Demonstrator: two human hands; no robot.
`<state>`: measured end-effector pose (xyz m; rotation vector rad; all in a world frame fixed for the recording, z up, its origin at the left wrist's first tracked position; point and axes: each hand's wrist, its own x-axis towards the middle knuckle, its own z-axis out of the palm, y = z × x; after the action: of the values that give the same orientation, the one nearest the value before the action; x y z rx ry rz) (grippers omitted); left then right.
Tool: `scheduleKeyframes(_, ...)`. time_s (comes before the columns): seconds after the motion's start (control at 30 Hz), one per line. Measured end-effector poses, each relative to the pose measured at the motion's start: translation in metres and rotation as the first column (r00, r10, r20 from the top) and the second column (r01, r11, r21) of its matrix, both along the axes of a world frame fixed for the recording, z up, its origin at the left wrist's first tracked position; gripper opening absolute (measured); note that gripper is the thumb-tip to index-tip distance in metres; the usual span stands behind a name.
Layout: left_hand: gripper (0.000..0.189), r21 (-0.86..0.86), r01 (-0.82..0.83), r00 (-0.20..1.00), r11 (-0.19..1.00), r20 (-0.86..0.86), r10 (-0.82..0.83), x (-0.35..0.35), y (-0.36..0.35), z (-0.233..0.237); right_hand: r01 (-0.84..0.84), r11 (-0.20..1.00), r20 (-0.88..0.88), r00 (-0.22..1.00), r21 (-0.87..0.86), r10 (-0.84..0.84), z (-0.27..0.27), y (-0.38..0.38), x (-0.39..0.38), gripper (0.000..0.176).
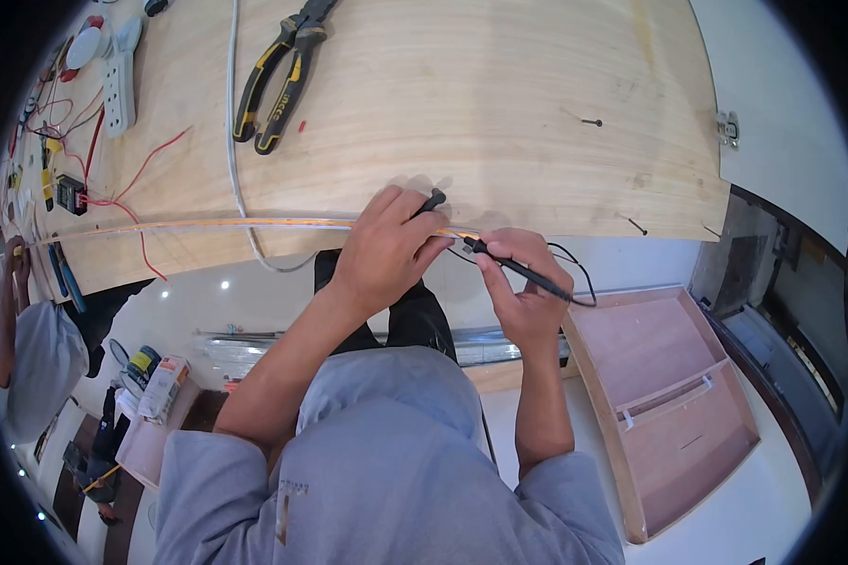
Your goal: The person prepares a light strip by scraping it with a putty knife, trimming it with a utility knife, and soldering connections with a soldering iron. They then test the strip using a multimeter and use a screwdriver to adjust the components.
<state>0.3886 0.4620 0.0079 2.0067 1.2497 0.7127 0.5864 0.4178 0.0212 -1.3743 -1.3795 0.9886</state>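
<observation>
A long, thin, orange-lit LED strip [283, 223] runs along the front edge of the wooden tabletop. My left hand [386, 243] is closed on the strip near its right end. Past its fingers pokes the end of a black piece [431, 201], most of it hidden by the hand. My right hand [530, 278] grips a black pen-shaped probe [528, 273], its tip pointing left at the strip end. A thin black cable [589, 273] loops near the right hand. The exact contact between tip and strip is too small to tell.
Pliers [283, 85] with black-yellow handles lie on the tabletop [462, 104], beside a white cable [232, 122]. Screws [591, 121] are at right. A power strip [120, 89] and red wires [151, 155] lie left. A wooden box [669, 405] stands below right. Another person [42, 348] works at left.
</observation>
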Motion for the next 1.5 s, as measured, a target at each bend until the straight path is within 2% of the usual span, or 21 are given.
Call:
scheduleKeyframes(0.17, 0.026, -0.015, -0.008, 1.0, 1.0, -0.002, 0.008, 0.001, 0.0, -0.002, 0.018, 0.99, 0.029, 0.999, -0.139, -0.014, 0.003, 0.003, 0.0, 0.023)
scheduleKeyframes(0.3, 0.026, -0.011, -0.014, 1.0, 1.0, -0.002, 0.014, 0.0, 0.0, -0.001, -0.011, 0.991, 0.023, 1.0, -0.137, 0.015, 0.004, 0.005, 0.001, 0.023)
scheduleKeyframes(0.4, 0.025, -0.013, -0.013, 1.0, 1.0, -0.002, 0.013, 0.0, 0.0, 0.0, -0.004, 0.978, -0.015, 1.0, -0.208, 0.001, 0.01, 0.008, -0.001, 0.022)
scheduleKeyframes(0.6, 0.024, -0.028, -0.026, 1.0, 0.999, -0.012, 0.025, 0.001, 0.0, -0.001, -0.105, 0.985, 0.031, 0.993, -0.134, 0.11, 0.01, 0.013, 0.002, 0.021)
scheduleKeyframes(1.0, 0.025, -0.029, -0.03, 0.999, 0.999, -0.026, 0.029, 0.002, 0.0, -0.001, -0.093, 0.978, 0.045, 0.994, -0.185, 0.103, 0.009, 0.011, 0.016, 0.024)
scheduleKeyframes(1.2, 0.025, -0.037, -0.024, 0.999, 0.999, -0.043, 0.022, 0.002, 0.0, 0.0, -0.025, 0.978, -0.048, 0.999, -0.208, 0.016, 0.008, 0.01, 0.018, 0.022)
scheduleKeyframes(1.5, 0.028, 0.016, -0.068, 0.997, 0.998, -0.041, 0.069, 0.011, -0.001, 0.005, -0.119, 0.986, 0.061, 0.99, -0.116, 0.126, 0.0, 0.008, 0.026, 0.025)
